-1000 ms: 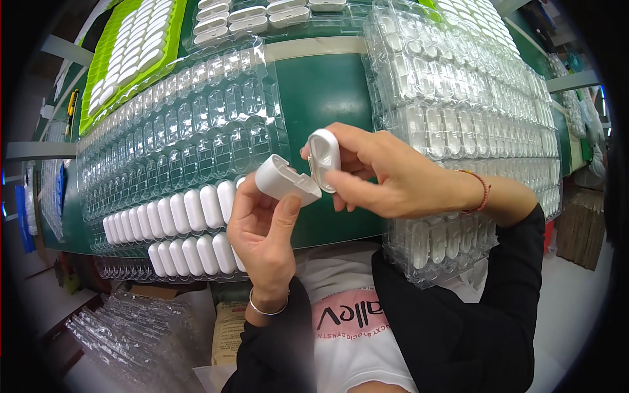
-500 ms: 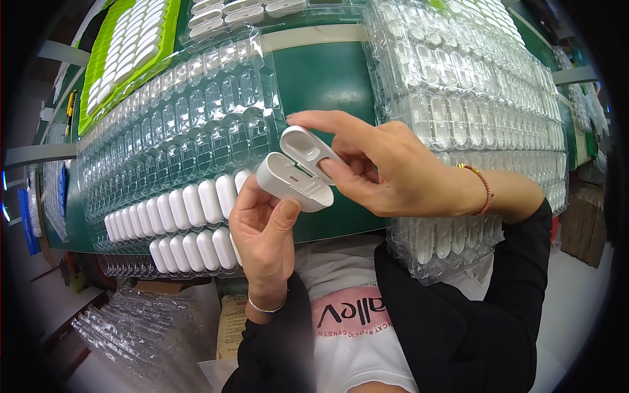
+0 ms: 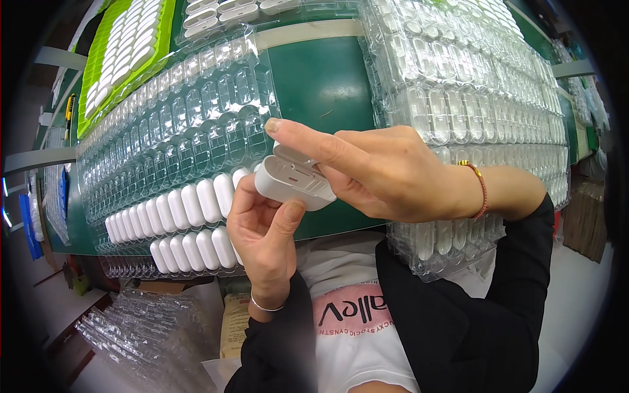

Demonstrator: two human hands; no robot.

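Observation:
A white earbud case [image 3: 283,186] with its lid raised is tilted above the near edge of the green table. My left hand [image 3: 263,243] grips the lower half, thumb in front and fingers around the left end. Over the lid, my right hand [image 3: 390,171] has its index finger stretched out to the left and its other fingers curled at the hinge side. That hand hides most of the lid. Inside the case I see a bare hollow with a small slot. Just left of my left hand, white cases [image 3: 191,204] stand in two rows in a clear plastic tray [image 3: 190,128].
Stacked clear trays [image 3: 452,118] fill the right side, some pockets holding pale parts. A lime-green tray [image 3: 98,72] of white cases lies far left. More open white cases [image 3: 236,12] sit at the back. Bundled clear trays [image 3: 141,334] are below the table at lower left.
My right hand has moved left and forward over the lid, its index finger straightening. The lid has tilted and is now mostly covered. My left hand still holds the case in nearly the same place.

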